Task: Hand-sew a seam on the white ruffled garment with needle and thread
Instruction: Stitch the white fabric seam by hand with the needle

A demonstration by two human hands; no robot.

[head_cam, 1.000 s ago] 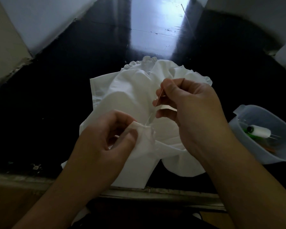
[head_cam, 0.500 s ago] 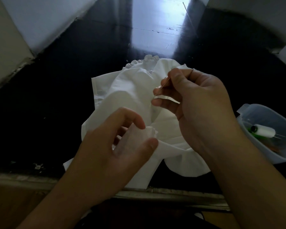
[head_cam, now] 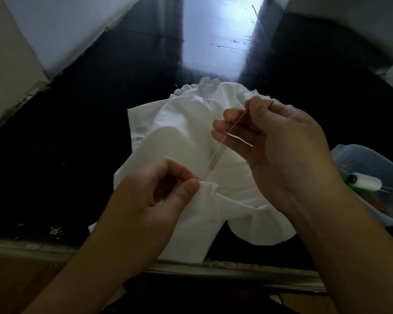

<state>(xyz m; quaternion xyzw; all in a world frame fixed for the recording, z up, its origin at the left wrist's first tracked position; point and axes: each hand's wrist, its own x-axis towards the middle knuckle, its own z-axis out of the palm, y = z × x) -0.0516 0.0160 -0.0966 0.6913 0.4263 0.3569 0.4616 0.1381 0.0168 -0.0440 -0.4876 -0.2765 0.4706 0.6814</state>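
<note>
Garment [head_cam: 182,141]: white, ruffled, lying bunched on the dark table [head_cam: 82,137], its near hem hanging over the table's front edge. Ruffle trim is showing along the far side. It is serving as the landmark for all entries below.

Left hand [head_cam: 150,200]: sitting at the garment's near-left corner, thumb and forefinger curled together and pinching a small fold of cloth. Judged purpose: it is keeping the seam spot raised and firm so the stitch does not pucker as the thread is drawn.

Right hand [head_cam: 275,141]: raised above the garment's right half, fingers curled, thumb and forefinger pinching the top of the thread. The needle itself is too thin to make out with certainty; a pale sliver lying across the lower fingers may be it.

Thread [head_cam: 222,141]: running taut and slantwise from the right hand's pinch down to the fold beside the left thumb. Judged purpose: the stitch is being pulled snug, hence the wide gap between the hands.

Tub [head_cam: 359,155]: clear plastic, standing just right of the garment, partly behind the right forearm. It is holding a white spool [head_cam: 365,183] with something green beneath it. Judged purpose: supplies are being kept within the sewing hand's reach.
</note>
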